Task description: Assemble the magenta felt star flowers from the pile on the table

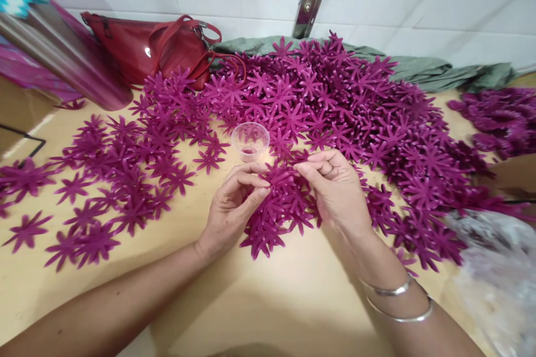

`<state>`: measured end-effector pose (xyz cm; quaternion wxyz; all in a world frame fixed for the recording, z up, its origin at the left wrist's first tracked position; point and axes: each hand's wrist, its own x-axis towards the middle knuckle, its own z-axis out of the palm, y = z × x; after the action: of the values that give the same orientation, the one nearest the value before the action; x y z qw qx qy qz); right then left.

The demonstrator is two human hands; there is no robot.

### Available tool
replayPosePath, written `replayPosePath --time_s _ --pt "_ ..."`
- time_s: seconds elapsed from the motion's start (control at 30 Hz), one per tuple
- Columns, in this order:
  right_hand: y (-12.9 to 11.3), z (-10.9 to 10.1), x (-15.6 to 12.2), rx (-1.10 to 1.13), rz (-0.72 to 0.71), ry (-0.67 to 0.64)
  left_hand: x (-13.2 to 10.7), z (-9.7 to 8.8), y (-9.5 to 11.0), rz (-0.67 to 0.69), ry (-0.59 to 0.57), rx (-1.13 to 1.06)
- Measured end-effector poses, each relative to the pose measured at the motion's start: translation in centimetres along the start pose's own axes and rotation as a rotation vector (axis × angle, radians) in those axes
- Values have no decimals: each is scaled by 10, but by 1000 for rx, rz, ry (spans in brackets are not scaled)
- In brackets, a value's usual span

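Observation:
Both my hands meet over a small heap of purple star-shaped fabric petals [268,234] in the middle of the table. My left hand [232,203] pinches the left edge of a purple petal piece [281,174] between thumb and fingers. Opposite it, my right hand [337,187] has its thumb and forefinger pressed together at the right side of the same piece. Whether one layer or more is between the fingers I cannot tell. Just beyond my left hand stands a small clear plastic cup [250,139], with a little dark red material at its bottom.
A large pile of the same petals [355,95] covers the back and right of the table [259,307]; more lie scattered left. Behind are a red handbag [129,47], a purple-silver tumbler [79,56] and green cloth [435,70]. A clear plastic bag [498,273] lies at right.

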<state>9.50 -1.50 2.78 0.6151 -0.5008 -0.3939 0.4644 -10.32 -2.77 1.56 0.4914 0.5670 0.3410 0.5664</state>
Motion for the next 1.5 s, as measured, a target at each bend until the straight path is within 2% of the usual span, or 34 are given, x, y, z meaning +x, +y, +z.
replayPosePath --time_s 0.2,0.37,0.47,0.57,0.7,0.8,0.9,1.0,1.1,1.17,1.27,1.37,1.43,1.5 --pt "-2 -12 9 -11 -104 127 -2 1 3 -14 -21 -28" --pt "0 -4 3 16 -49 62 -5 1 3 -72 14 -72" --pt "2 -1 1 -43 -51 41 -4 2 3 -156 50 -64" --pt "2 -3 1 -73 -71 32 -3 4 4 -266 8 -111" --pt "3 -3 1 -55 -50 6 -5 6 3 -296 -111 -111" --pt "5 -2 -1 -61 -14 -65 -8 5 1 -224 -183 79" --pt "3 0 -6 -147 -11 -167 -9 2 4 0 -194 369" --pt "-1 2 -10 -334 -125 -181 -8 0 8 192 -126 554" --pt "-7 2 -11 -456 -274 -88 -6 -1 10 261 -56 639" --pt "-10 0 -10 -459 -327 6 -6 -1 9 297 -117 666" --pt "-11 -4 -6 -435 -378 126 -8 0 4 351 -380 744" --pt "-9 -7 -3 -453 -416 154 -12 1 -2 347 -609 897" --pt "-7 -6 -2 -466 -413 132 -15 2 -7 340 -673 981" --pt "-5 -5 -2 -477 -414 99 -16 3 -10 361 -686 1034"
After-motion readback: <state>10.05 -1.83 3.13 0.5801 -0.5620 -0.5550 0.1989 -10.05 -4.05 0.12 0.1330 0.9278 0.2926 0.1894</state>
